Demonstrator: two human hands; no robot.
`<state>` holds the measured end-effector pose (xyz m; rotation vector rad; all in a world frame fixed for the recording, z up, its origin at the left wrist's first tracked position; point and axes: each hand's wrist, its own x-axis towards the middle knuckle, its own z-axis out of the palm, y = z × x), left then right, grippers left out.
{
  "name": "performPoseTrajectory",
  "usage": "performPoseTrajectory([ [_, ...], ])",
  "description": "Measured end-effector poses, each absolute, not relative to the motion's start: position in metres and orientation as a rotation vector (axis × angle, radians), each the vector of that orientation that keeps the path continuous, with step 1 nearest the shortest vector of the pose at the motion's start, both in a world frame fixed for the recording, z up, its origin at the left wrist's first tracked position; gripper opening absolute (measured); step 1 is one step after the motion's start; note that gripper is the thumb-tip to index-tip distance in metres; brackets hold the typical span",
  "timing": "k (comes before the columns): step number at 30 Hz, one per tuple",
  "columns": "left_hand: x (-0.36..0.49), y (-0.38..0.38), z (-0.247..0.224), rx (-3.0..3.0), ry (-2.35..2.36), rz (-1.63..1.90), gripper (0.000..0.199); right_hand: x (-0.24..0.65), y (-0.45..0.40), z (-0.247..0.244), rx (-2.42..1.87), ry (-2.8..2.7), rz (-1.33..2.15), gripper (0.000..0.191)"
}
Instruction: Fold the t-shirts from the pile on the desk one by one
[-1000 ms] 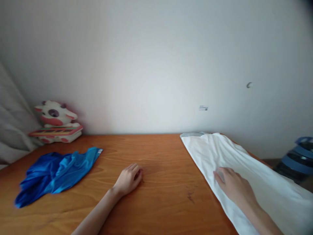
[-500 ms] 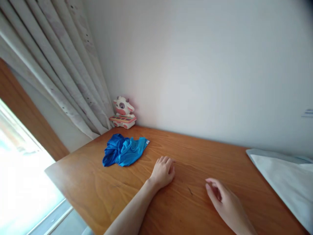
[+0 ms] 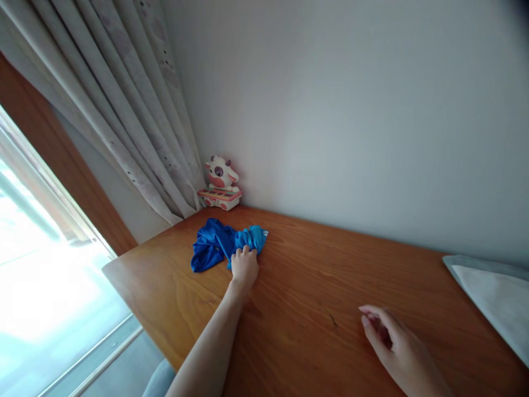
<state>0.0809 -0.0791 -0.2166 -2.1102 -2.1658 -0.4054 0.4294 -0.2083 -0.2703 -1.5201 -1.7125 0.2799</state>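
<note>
A crumpled blue garment (image 3: 212, 242), dark blue on the left and lighter blue on the right, lies on the wooden table (image 3: 306, 264). White marks show at its right tip. My left hand (image 3: 244, 266) reaches out to the lighter part, its fingers curled into the fabric and bunching it up. The palm side and thumb of that hand are hidden. Over the right part of the table, my right hand (image 3: 397, 347) is loosely curved, thumb and index finger slightly apart and nothing visible between them.
A cow toy with a small keyboard (image 3: 221, 184) stands in the back corner by the curtain (image 3: 136, 127). White-and-grey fabric (image 3: 491, 286) lies at the right edge. A dark mark (image 3: 333, 320) is on the tabletop. A bright window is at left.
My left hand has moved forward and left onto the garment and gripped its lighter part, which is now gathered up. My right hand keeps nearly the same pose. The view has shifted slightly.
</note>
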Motion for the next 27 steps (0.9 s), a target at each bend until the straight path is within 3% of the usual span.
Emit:
performPoseTrajectory([
  [5,0.138,-0.104,-0.218,-2.791,-1.678,-0.536,0.026,0.429,-0.211,-0.269,-1.505,-1.668,0.268,0.038],
  [9,0.171,-0.139,-0.207,-3.490,-0.867,-0.869,0.053,0.429,-0.213,-0.265,-1.501,-1.684,0.193,0.045],
  [11,0.176,-0.146,-0.201,-3.512,-0.711,-0.949,0.045,0.430,-0.214,-0.263,-1.508,-1.745,0.117,0.055],
  [15,0.164,-0.132,-0.204,-3.049,-1.172,-0.890,0.032,0.433,-0.217,-0.260,-1.578,-1.895,-0.050,0.068],
  [19,0.147,-0.110,-0.219,-2.659,-1.639,-0.690,0.061,0.440,-0.216,-0.259,-1.646,-1.900,-0.010,0.038],
  [21,0.141,-0.105,-0.222,-2.582,-1.731,-0.612,0.065,0.446,-0.214,-0.259,-1.686,-1.819,0.020,0.032],
  [27,0.124,-0.097,-0.217,-2.469,-1.811,-0.510,0.036,0.478,-0.207,-0.263,-1.739,-1.167,0.245,0.048],
])
